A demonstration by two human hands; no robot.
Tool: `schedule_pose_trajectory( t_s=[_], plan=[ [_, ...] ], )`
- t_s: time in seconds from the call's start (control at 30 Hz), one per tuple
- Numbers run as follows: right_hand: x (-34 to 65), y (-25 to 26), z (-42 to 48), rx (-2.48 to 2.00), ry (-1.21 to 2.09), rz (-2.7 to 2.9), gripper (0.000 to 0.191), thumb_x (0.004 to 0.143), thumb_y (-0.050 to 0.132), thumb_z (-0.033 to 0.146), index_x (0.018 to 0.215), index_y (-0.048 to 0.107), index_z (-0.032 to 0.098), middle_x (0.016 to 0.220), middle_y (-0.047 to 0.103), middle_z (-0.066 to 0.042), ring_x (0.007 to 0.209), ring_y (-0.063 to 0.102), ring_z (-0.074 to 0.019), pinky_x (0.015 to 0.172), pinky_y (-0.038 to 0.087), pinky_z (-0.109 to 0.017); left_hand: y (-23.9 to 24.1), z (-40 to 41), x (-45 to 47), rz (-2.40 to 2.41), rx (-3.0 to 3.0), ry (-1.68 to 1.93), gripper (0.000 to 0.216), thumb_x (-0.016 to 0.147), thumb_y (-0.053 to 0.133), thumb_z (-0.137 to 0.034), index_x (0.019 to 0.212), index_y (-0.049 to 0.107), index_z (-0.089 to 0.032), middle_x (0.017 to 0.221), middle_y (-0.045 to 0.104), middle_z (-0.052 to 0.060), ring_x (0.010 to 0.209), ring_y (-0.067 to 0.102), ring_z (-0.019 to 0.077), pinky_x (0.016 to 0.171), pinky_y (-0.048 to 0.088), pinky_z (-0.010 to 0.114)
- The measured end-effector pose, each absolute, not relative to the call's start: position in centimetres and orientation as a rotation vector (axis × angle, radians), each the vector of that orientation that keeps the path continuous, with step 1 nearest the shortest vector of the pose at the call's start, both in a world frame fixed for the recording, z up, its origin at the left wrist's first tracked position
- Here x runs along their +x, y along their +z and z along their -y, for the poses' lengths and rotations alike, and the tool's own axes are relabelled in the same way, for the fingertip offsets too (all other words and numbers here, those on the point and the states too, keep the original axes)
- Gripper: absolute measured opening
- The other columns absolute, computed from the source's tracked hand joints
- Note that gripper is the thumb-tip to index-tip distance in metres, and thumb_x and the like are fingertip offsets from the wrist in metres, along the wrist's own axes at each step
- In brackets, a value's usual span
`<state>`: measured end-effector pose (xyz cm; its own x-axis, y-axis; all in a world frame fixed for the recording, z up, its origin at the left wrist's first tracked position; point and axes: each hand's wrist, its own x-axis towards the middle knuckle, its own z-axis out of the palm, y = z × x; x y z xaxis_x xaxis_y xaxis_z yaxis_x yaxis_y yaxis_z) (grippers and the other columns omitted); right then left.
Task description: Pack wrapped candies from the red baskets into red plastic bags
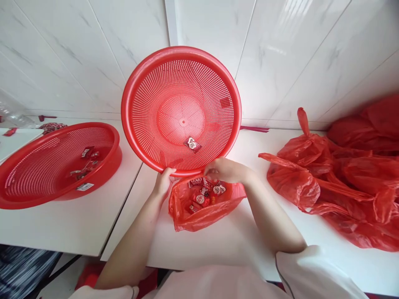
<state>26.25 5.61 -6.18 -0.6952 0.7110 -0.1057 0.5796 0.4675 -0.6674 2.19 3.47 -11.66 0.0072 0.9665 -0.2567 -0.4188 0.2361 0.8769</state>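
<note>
Left basket (pixel 34 166): set on the left table (pixel 56 228); wrapped sweets (pixel 86 152) are held inside, a label (pixel 85 187) is stuck on its side.
Right bags (pixel 349 176): heaped together.
Wall (pixel 280 74): faced with grey-veined panels.
Strip (pixel 254 129): laid near the wall.

Workroom, seemingly — white tables (pixel 77 228), tiled wall (pixel 280 62)

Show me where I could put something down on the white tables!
There's room on the left table in front of the standing basket, and on the right table between the open bag and the person's body. It's crowded at the open bag, with the left hand, right hand and tilted basket, and far right, under heaped bags.
</note>
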Motion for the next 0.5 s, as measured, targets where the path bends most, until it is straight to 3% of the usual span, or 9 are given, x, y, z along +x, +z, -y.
schedule_pose_trajectory(
  t_s=[0.07,0.13,0.23,0.3,0.37,0.43,0.5],
  plan=[
    [25.8,-6.4,-5.8,-1.164,0.776,2.372,0.023,0.089,0.048,0.017,0.098,0.069,0.02,0.088,0.072,-0.003,0.075,0.066,-0.0151,0.072,0.049,-0.026,-11.6,-3.4,2.1,-1.052,0.687,1.179,0.028,0.062,0.066,-0.027,0.086,0.067,-0.014,0.086,0.073,0.009,0.09,0.069,0.0323,0.073,0.055,0.039],
    [25.3,-6.9,-6.1,-1.204,0.534,2.258,0.027,0.094,0.046,0.022,0.114,0.064,0.02,0.11,0.069,-0.007,0.097,0.064,-0.019,0.088,0.048,-0.032,-11.5,-3.2,2.0,-1.064,0.694,1.105,0.029,0.061,0.067,-0.028,0.086,0.068,-0.013,0.082,0.073,0.01,0.087,0.07,0.0331,0.071,0.056,0.04],
    [24.6,-8.2,-6.4,-1.336,0.366,2.342,0.046,0.095,0.049,0.037,0.138,0.049,0.021,0.149,0.042,-0.014,0.135,0.039,-0.0314,0.107,0.035,-0.051,-11.4,-3.0,2.0,-1.054,0.719,1.023,0.028,0.062,0.067,-0.029,0.085,0.069,-0.012,0.077,0.072,0.01,0.084,0.07,0.033,0.069,0.056,0.04],
    [24.3,-8.9,-6.4,-1.402,0.412,2.475,0.057,0.094,0.047,0.049,0.144,0.043,0.021,0.157,0.025,-0.015,0.142,0.025,-0.0374,0.109,0.028,-0.059,-11.5,-2.9,2.0,-1.055,0.738,1.023,0.03,0.063,0.067,-0.028,0.089,0.069,-0.013,0.077,0.072,0.008,0.083,0.071,0.0321,0.069,0.056,0.04],
    [24.2,-9.0,-6.2,-1.352,0.534,2.578,0.059,0.095,0.042,0.055,0.141,0.047,0.019,0.153,0.033,-0.018,0.138,0.033,-0.0372,0.107,0.032,-0.057,-11.7,-3.0,1.9,-1.062,0.754,1.041,0.032,0.064,0.066,-0.028,0.092,0.069,-0.014,0.077,0.073,0.007,0.082,0.071,0.0315,0.069,0.055,0.04],
    [24.1,-8.8,-6.0,-1.204,0.634,2.633,0.054,0.096,0.04,0.055,0.132,0.055,0.018,0.135,0.054,-0.017,0.123,0.051,-0.0311,0.101,0.041,-0.047,-11.9,-3.3,1.7,-1.058,0.757,1.056,0.031,0.065,0.066,-0.028,0.093,0.069,-0.013,0.077,0.073,0.007,0.08,0.071,0.031,0.069,0.055,0.04],
    [23.9,-8.5,-5.9,-1.111,0.632,2.594,0.043,0.097,0.042,0.048,0.122,0.06,0.019,0.118,0.062,-0.013,0.106,0.061,-0.0245,0.092,0.047,-0.038,-12.0,-3.6,1.4,-1.048,0.751,1.07,0.03,0.065,0.066,-0.028,0.091,0.069,-0.013,0.078,0.073,0.008,0.08,0.071,0.0308,0.069,0.055,0.04]
  ],
)
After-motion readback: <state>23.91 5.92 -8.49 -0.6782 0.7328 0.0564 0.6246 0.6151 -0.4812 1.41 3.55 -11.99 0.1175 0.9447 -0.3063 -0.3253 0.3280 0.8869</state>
